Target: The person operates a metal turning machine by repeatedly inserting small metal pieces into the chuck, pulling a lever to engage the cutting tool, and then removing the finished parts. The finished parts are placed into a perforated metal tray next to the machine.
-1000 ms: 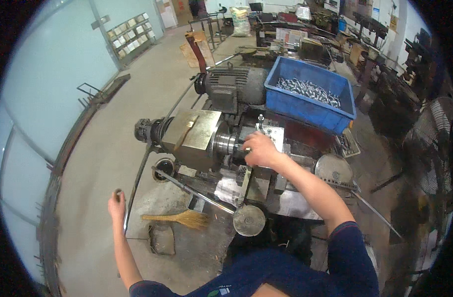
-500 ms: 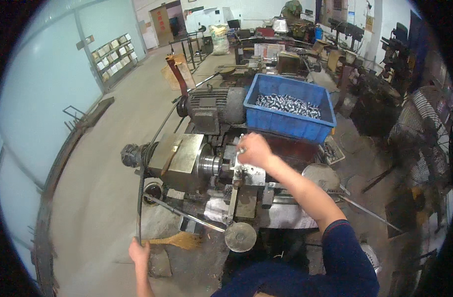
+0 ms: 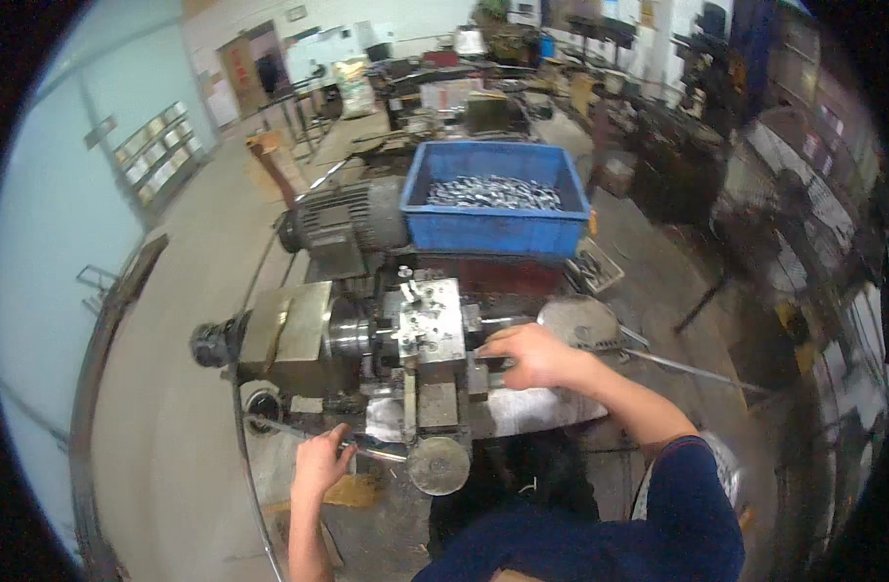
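A small metal lathe (image 3: 367, 339) stands in front of me, with a tool block (image 3: 430, 320) at its middle and a round handwheel (image 3: 438, 466) at the near side. My left hand (image 3: 320, 464) rests on a long thin metal lever rod (image 3: 299, 434) at the machine's front. My right hand (image 3: 530, 357) is closed around a handle or bar on the right side of the tool block. What exactly it grips is hidden under the fingers.
A blue plastic crate (image 3: 493, 228) full of small metal parts sits behind the lathe, next to a grey electric motor (image 3: 347, 223). A round grey disc (image 3: 580, 325) lies right of the machine. Concrete floor stretches to the left; benches and machines crowd the back and right.
My left hand came up from low beside me onto the lever rod. My right hand moved from the chuck area rightward to the tool block's right side. My head shifted, raising the view.
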The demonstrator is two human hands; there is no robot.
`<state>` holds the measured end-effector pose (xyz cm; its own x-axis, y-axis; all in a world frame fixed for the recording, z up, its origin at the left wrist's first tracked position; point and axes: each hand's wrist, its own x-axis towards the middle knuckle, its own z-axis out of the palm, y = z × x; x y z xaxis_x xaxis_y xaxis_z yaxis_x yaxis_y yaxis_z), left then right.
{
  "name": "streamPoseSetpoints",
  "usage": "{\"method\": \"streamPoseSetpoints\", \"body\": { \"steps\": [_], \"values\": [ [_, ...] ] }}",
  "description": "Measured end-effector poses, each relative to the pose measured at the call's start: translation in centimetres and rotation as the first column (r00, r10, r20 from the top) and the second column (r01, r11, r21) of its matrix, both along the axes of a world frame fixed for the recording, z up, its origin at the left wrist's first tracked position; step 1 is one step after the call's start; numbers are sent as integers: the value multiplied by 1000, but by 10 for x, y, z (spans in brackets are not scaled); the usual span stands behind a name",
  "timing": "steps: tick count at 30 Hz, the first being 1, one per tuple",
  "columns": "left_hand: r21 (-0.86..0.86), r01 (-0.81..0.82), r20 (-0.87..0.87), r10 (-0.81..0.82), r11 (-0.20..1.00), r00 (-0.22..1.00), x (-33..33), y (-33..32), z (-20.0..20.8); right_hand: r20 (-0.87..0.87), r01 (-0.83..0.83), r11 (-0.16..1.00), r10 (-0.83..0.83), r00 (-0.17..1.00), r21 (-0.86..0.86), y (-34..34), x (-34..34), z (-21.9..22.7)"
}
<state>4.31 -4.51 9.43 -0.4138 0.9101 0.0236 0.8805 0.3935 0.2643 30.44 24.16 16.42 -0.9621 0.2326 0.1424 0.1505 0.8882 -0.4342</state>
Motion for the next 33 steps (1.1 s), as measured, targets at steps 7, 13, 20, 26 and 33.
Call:
{"method": "streamPoseSetpoints", "body": {
  "steps": [7,13,20,26,33],
  "values": [
    [181,-235,148,209,955,967,-18,38,-104,65,853,501,-856,513,-148,33,268,-93],
    [38,-177,313,156,984,937,-23,55,-97,243,934,-89,-953,-182,347,-79,486,-161],
    [91,-184,240,158,979,958,-28,47,-104,373,864,-366,-791,-485,345,-129,484,-228],
    [105,-192,182,171,976,968,-26,47,-104,411,925,-165,-859,-304,341,-141,529,-295],
    [89,-190,210,168,978,963,-14,51,-94,434,846,-486,-729,-530,219,-123,500,-261]
  ]
}}
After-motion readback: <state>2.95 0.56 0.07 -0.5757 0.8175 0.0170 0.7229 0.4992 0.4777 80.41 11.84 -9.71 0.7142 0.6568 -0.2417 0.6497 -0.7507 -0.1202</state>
